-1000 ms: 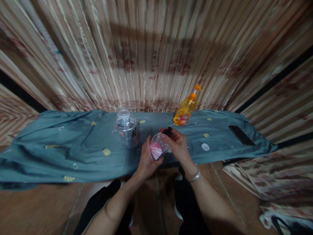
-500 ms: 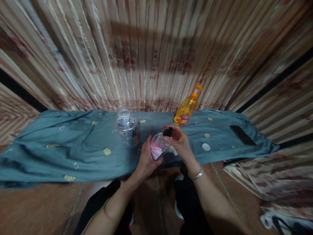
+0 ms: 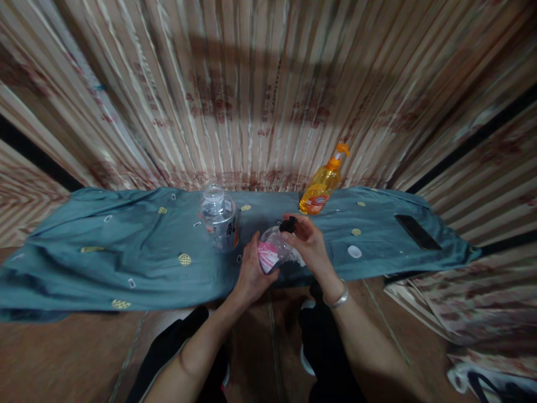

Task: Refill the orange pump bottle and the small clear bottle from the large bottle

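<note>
A clear plastic bottle with a pink and white label [image 3: 268, 254] is tilted above the front middle of the cloth. Wrapped round its lower left side is my left hand [image 3: 253, 268]. My right hand [image 3: 309, 240] pinches the black cap or pump top [image 3: 287, 225] at the bottle's upper end. Whether that top is seated on the neck I cannot tell. Left of my hands stands a larger clear bottle [image 3: 218, 221] without a cap. Behind them, to the right, an orange pump bottle [image 3: 321, 187] with yellow liquid stands upright.
A teal patterned cloth [image 3: 155, 268] covers the narrow table. On its right side lie a white round lid [image 3: 354, 252] and a dark phone [image 3: 417, 232]. A pleated curtain [image 3: 251, 101] hangs behind, and black bars slant down on both sides.
The black top has turned slightly in my right fingers. My left hand and the labelled bottle have hardly moved.
</note>
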Action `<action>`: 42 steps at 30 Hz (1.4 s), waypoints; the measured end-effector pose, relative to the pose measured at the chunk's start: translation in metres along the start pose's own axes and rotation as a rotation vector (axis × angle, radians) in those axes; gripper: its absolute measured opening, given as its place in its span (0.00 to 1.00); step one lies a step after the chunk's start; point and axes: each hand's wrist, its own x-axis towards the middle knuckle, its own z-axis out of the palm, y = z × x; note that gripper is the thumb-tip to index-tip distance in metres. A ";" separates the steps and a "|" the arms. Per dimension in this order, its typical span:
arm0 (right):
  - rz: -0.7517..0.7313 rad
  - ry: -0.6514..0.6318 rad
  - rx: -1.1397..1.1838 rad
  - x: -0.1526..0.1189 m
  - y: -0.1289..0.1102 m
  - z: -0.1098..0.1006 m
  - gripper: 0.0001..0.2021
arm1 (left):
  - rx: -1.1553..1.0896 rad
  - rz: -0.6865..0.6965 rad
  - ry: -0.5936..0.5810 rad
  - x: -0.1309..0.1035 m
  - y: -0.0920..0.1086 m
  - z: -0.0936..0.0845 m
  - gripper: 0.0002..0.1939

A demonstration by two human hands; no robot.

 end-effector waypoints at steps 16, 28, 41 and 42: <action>-0.006 0.015 0.000 0.000 0.006 -0.002 0.29 | 0.010 0.008 0.006 0.001 -0.002 0.001 0.55; -0.011 -0.017 -0.031 -0.003 0.003 -0.002 0.34 | 0.025 0.001 0.009 0.001 -0.001 0.002 0.56; -0.034 -0.040 -0.010 -0.005 -0.002 -0.005 0.31 | 0.041 -0.007 -0.009 0.000 0.003 0.001 0.55; -0.029 -0.042 -0.013 -0.005 -0.002 -0.005 0.31 | 0.043 -0.008 -0.009 0.000 0.003 0.001 0.55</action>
